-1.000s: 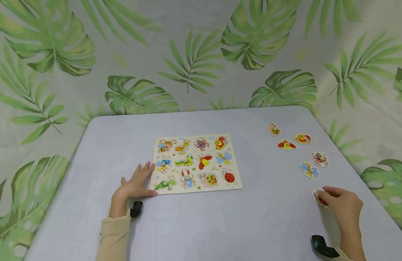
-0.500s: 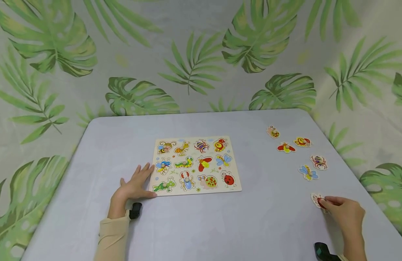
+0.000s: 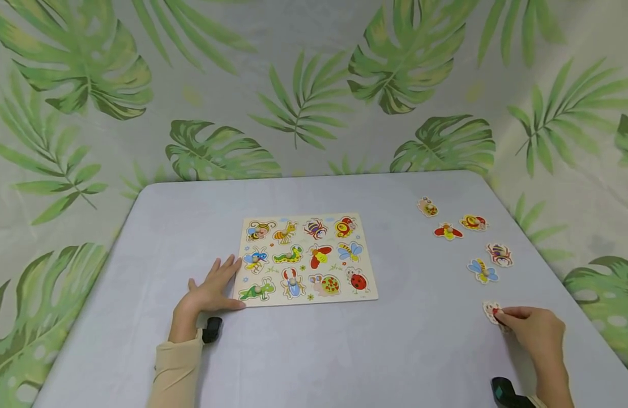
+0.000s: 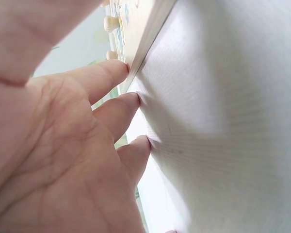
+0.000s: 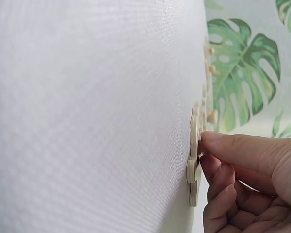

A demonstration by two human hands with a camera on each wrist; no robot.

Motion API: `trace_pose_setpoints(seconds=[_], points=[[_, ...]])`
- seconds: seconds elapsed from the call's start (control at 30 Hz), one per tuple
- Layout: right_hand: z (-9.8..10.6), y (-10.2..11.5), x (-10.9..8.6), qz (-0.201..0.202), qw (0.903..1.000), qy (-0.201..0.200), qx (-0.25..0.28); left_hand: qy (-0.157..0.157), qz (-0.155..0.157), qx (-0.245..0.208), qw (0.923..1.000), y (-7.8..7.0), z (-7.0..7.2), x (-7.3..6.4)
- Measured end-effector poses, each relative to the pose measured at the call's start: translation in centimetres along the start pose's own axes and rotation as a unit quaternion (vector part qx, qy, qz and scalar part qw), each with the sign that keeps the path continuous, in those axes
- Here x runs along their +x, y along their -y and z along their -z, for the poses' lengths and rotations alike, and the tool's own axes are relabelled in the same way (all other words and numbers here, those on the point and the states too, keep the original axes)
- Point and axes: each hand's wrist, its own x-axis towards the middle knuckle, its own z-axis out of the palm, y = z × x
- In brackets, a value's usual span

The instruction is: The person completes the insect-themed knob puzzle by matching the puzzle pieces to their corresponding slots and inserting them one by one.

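Leaf-printed cloth is hung behind a pale table; at near right, a ladybird piece is pinched between the right hand's thumb and fingers, five loose pieces being scattered farther off; left of centre, the puzzle board's left edge is touched by the left hand, fingers spread.

beige left sleeve | black left wrist unit | black right wrist unit, teal mark
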Motion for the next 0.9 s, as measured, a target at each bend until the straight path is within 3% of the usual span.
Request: trace_pose_setpoints(seconds=[0.67, 0.9], points=[[-0.8, 1.6, 0.0, 0.027, 0.9995, -0.013, 0.004, 0.003, 0.004, 0.000, 1.0000, 0.1, 0.0, 0.1], [-1.3, 3.9, -0.1, 0.006, 0.9993, 0.026, 0.027, 0.003, 0.002, -0.002, 1.0000, 0.0, 0.1, 0.0]])
